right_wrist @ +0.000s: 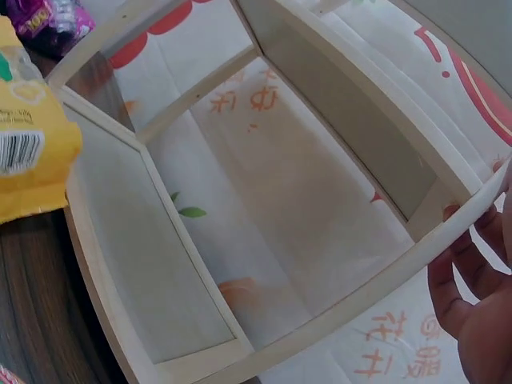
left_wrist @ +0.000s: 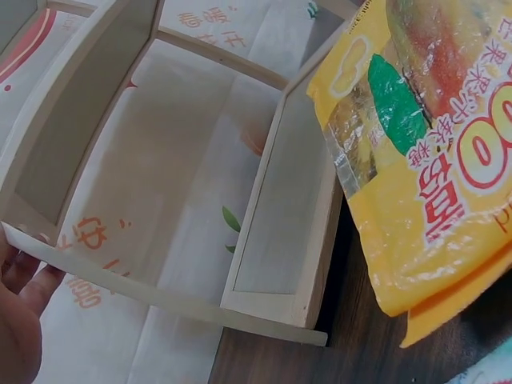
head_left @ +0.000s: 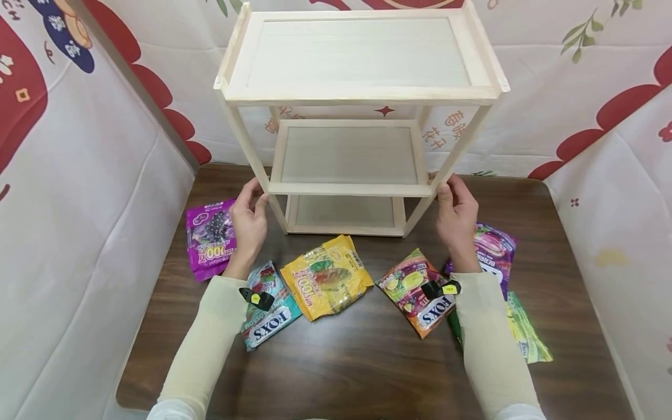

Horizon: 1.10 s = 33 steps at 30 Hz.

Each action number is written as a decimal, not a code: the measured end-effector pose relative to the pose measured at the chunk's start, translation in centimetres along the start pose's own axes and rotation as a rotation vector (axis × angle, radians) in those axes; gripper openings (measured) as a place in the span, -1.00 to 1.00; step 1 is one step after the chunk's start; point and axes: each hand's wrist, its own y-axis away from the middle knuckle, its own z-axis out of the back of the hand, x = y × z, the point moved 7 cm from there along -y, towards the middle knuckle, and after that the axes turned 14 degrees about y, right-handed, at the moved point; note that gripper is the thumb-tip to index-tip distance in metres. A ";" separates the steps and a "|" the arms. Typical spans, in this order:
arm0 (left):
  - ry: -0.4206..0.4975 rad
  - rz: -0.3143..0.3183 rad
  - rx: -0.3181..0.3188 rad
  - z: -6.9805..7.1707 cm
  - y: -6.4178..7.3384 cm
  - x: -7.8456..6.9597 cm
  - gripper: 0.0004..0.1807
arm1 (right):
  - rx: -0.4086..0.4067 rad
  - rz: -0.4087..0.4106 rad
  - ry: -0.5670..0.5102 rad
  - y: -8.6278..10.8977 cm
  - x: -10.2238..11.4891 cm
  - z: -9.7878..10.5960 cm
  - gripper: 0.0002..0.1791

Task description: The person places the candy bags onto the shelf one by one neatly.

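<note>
A pale wooden three-tier shelf [head_left: 350,189] stands on the table toward the back. My left hand [head_left: 249,219] grips its left front post near the middle tier, and in the left wrist view the fingers [left_wrist: 40,286] bend behind that post. On the opposite side my right hand [head_left: 457,217] holds the right front post at about the same height. Its fingertips [right_wrist: 458,218] wrap the post in the right wrist view. Nearest the left hand lies a purple candy bag [head_left: 212,239]; a dark purple berry candy bag [head_left: 493,251] is partly hidden behind the right wrist.
In front of the shelf lie a yellow gummy bag [head_left: 329,277], a teal Fox's candy bag [head_left: 270,309] and an orange Fox's bag [head_left: 417,291]. A green candy bag [head_left: 527,332] shows past the right sleeve. Printed cloth [head_left: 593,105] hangs around the table [head_left: 336,373].
</note>
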 end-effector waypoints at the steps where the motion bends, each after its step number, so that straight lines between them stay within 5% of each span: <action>1: -0.002 0.005 0.006 -0.1 -0.1 0.0 -0.69 | -0.002 -0.001 0.011 0.0 -0.1 0.1 -0.60; 12: 0.026 0.017 0.064 -1.8 -0.3 0.4 -0.65 | 0.002 -0.074 0.058 0.2 -0.6 1.9 -0.67; 26: 0.040 -0.028 0.176 -2.4 -0.9 0.5 -0.62 | -0.131 0.028 -0.011 0.0 -1.2 2.3 -0.54; 33: 0.031 -0.060 0.174 -2.2 -1.5 3.1 -0.63 | -0.115 0.013 -0.073 -0.8 -2.0 2.1 -0.58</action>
